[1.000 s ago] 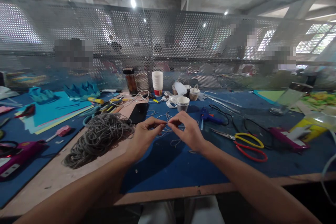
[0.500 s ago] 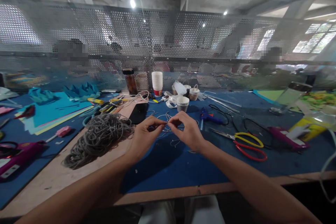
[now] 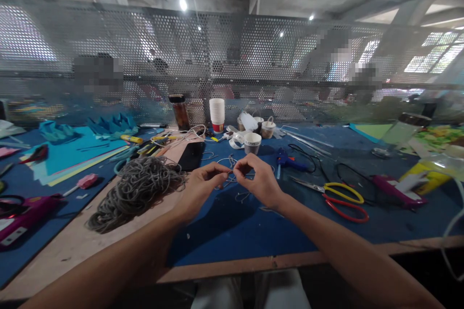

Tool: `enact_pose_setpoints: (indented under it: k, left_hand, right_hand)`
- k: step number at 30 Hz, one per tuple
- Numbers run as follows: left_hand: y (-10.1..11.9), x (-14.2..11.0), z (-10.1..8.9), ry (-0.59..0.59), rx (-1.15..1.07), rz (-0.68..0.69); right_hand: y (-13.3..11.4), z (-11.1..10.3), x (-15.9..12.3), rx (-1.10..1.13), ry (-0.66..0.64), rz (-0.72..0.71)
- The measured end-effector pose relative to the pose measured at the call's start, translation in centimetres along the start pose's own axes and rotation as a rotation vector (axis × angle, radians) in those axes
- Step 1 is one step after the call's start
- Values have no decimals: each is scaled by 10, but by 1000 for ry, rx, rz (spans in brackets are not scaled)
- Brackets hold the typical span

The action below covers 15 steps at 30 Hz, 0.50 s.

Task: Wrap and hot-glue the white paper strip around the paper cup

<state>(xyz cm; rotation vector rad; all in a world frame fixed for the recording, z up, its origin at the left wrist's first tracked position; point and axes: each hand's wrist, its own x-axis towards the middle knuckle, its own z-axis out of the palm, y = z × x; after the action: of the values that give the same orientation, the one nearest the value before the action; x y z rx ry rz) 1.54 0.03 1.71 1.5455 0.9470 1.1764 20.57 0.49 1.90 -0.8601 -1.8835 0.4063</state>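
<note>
Over the blue mat, my left hand (image 3: 201,184) and my right hand (image 3: 260,179) meet fingertip to fingertip. Each pinches thumb against forefinger on a thin grey cord; the short bit between them is mostly hidden by the fingers. Loose loops of grey cord (image 3: 229,160) lie just behind and below the hands. To the left of my left hand sits a big tangled heap of grey cord (image 3: 136,193). A small paper cup (image 3: 252,144) with a lettered band stands just beyond my right hand.
Scissors (image 3: 328,195) with yellow and red handles and a blue glue gun (image 3: 290,160) lie to the right. Behind are a phone (image 3: 191,156), stacked paper cups (image 3: 217,113), a dark jar (image 3: 180,113) and small baskets (image 3: 267,128). A perforated metal screen (image 3: 232,48) closes the back.
My fingertips shift slightly, the right hand a touch rightward, and the left fingers bend a little differently. Everything on the table stays put.
</note>
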Motion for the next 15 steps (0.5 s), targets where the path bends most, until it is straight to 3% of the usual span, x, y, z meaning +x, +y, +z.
enact_pose_setpoints:
  k: [15]
  left_hand:
    - [2, 2, 1, 49, 64, -35]
  right_hand:
    - [2, 2, 0, 44, -25, 38]
